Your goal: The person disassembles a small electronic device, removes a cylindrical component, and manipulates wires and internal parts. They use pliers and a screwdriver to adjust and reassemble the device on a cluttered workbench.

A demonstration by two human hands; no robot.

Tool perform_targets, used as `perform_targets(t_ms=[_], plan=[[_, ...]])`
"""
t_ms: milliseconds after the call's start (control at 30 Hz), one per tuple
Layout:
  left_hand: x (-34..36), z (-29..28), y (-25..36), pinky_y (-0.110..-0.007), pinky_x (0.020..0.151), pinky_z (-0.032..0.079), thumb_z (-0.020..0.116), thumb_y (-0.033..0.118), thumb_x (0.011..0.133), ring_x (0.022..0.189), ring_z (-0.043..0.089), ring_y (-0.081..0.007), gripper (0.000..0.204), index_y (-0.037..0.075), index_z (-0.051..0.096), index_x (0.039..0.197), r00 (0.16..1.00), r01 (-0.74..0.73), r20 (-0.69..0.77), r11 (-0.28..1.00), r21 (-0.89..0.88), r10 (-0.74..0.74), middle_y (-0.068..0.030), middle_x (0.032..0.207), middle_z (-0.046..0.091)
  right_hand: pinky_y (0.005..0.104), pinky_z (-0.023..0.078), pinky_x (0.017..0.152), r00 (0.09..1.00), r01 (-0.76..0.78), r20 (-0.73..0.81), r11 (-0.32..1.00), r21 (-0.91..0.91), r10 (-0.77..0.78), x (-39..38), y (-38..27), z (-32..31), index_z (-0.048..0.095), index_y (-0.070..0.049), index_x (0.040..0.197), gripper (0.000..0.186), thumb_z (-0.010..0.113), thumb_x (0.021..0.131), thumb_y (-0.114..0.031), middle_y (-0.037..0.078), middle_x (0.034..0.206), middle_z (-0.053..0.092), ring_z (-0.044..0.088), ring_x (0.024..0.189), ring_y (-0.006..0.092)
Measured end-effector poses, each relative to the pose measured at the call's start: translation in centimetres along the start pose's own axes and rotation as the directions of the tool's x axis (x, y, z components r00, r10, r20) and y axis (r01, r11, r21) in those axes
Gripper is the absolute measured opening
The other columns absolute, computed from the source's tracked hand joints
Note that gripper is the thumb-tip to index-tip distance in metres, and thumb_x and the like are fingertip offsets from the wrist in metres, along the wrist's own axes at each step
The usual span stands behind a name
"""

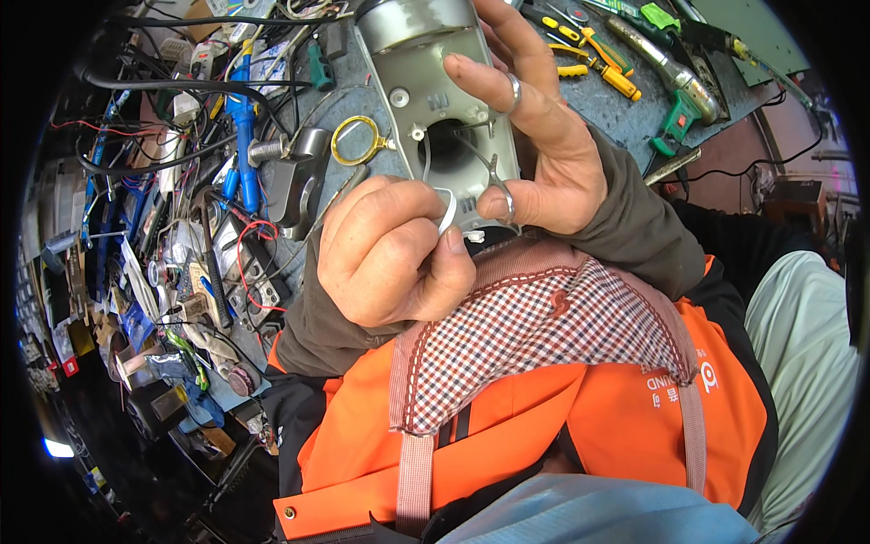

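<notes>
A grey-green metal housing (426, 86), with a rounded silver end and a dark round hole, is tilted in front of my chest. My left hand (390, 249) is closed at its lower edge, pinching a thin white cable (449, 207). A small white plug (474, 236) shows beside the left fingertips. My right hand (553, 154) lies along the housing's right side, some fingers partly behind it. A slim scissor-handled metal tool (494, 170) has a loop around the right thumb and reaches over the hole. Its tips are hard to make out.
A gold-rimmed magnifying ring (356, 140) and a silver clamp-like part (304, 177) lie left of the housing. Tangled cables and tools crowd the left bench. Yellow-handled tools (621, 83) and a green-handled tool (675, 122) lie at right on the blue-grey mat (603, 113).
</notes>
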State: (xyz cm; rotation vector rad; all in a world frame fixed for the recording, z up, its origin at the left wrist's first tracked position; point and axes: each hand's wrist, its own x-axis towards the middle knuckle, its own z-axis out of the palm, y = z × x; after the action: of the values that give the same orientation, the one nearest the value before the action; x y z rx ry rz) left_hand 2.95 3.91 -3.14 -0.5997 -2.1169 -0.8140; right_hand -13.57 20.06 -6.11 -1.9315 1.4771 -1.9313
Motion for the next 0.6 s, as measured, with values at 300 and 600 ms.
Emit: perform_targets(t_ms=[300,600], plan=[[0.3,0.1,0.0,-0.035,0.054,0.047,0.070,-0.006,0.077,0.060,0.056,-0.0241,0.018,-0.001,0.056,0.086,0.999,-0.026,-0.022,1.000,0.010,0.026,-0.0181,0.087,0.064,0.0513,0.015,0.126,0.999,-0.037,0.038,0.998,-0.049,0.039,0.1,-0.3,-0.3,0.060,-0.004,0.149,0.070,0.084,0.089,-0.032,0.029,0.172,0.003,0.014,0.159,0.0472],[0.6,0.2,0.0,-0.035,0.050,0.047,0.072,-0.007,0.072,0.056,0.056,-0.0255,0.021,-0.001,0.056,0.084,0.998,0.004,-0.062,0.998,0.065,0.000,-0.0155,0.084,0.063,0.0514,0.024,0.124,0.998,0.039,0.047,0.982,-0.186,-0.030,0.4,-1.9,-1.1,0.072,-0.003,0.133,0.053,0.085,0.087,-0.025,0.029,0.168,0.013,0.022,0.155,0.0459]])
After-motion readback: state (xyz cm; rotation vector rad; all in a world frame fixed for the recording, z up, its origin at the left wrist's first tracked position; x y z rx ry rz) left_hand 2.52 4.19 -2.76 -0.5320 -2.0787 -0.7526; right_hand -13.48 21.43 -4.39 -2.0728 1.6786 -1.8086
